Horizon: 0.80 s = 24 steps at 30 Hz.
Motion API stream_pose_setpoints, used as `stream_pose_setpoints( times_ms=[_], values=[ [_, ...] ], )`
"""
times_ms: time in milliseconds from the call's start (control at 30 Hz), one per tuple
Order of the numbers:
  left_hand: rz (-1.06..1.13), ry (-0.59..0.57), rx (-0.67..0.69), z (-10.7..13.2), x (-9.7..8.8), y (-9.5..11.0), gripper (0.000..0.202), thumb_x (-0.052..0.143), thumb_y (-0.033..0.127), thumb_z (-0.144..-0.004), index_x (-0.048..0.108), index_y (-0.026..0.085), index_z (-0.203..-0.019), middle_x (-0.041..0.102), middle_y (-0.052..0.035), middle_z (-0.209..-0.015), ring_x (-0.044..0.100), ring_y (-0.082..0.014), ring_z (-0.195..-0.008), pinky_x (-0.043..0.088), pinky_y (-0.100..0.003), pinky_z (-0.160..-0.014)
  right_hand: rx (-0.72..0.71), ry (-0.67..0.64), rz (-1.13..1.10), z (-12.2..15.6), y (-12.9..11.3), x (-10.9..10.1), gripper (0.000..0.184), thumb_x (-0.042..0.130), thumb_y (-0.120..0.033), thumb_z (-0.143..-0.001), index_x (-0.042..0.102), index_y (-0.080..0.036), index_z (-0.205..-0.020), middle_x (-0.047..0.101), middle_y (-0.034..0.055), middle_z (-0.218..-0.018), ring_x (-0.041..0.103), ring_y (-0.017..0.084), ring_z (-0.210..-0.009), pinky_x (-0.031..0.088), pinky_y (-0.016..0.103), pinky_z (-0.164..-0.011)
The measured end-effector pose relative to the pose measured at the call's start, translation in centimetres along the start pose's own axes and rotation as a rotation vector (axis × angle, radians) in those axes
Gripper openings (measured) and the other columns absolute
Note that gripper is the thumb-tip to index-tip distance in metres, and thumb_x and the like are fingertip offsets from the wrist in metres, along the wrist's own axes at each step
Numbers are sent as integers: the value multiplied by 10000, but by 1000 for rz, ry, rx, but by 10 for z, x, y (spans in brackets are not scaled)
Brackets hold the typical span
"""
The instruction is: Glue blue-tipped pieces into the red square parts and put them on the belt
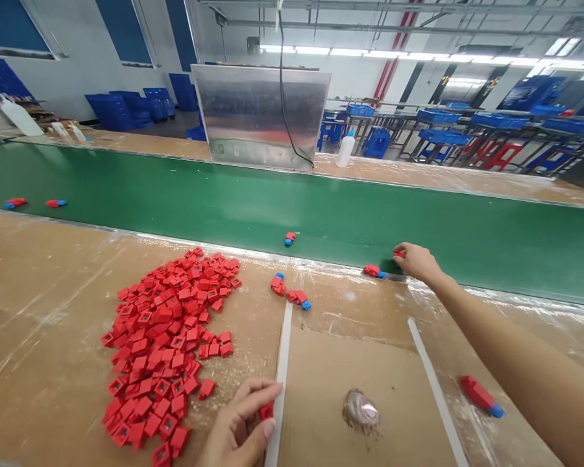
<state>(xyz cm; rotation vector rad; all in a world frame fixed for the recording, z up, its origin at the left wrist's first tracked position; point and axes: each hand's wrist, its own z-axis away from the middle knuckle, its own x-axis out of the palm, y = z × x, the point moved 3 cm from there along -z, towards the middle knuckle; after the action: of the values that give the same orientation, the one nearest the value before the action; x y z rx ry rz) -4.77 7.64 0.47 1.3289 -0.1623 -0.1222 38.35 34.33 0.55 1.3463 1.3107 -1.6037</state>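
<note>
Left hand (241, 425) pinching red block (267, 410), right hand (417, 261) grasping red piece (399, 254) over green belt (506, 243), pile (163, 347) near left hand

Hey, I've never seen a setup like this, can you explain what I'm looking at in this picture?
There's no robot here: you're seeing a person's two bare hands, filmed by a head-worn camera looking forward and down. The left hand pinches a small red block. The right hand reaches out to the long green strip, touching a red piece; whether it grips it firmly is hard to tell. On the brown table lie a heap of red blocks, several red-and-blue pieces, and a brown sheet with a shiny blob on it.
</note>
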Motion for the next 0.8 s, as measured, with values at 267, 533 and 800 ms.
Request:
stream_pose_setpoints(
  times_ms=[267, 533, 800],
  values=[
    [-316, -51, -46, 9, -21, 10, 267, 633, 297, -855, 653, 234, -1113, 711, -36, -921, 667, -218, -911, 524, -297, -828, -159, -21, -189, 154, 24, -50, 354, 561, -404, -840, 657, -190, -1106, 721, 76, -946, 664, 236, -793, 508, 335, -702],
    [-364, -62, 131, 15, -1, 20, 251, 571, 324, -897, 747, 215, -1039, 703, -63, -936, 640, -224, -933, 497, -309, -824, -379, 31, -406, 316, 12, -18, 319, 494, -471, -955, 656, -217, -1062, 691, 88, -1001, 664, 262, -934, 543, 409, -802],
    [-7, -110, 73, 14, 32, 7, 195, 688, 322, -819, 779, 200, -941, 685, -46, -902, 606, -146, -704, 491, -258, -674, -343, 102, -341, 339, 13, -14, 288, 498, -440, -963, 641, -222, -1087, 687, 73, -992, 648, 240, -843, 541, 375, -725]
  ],
)
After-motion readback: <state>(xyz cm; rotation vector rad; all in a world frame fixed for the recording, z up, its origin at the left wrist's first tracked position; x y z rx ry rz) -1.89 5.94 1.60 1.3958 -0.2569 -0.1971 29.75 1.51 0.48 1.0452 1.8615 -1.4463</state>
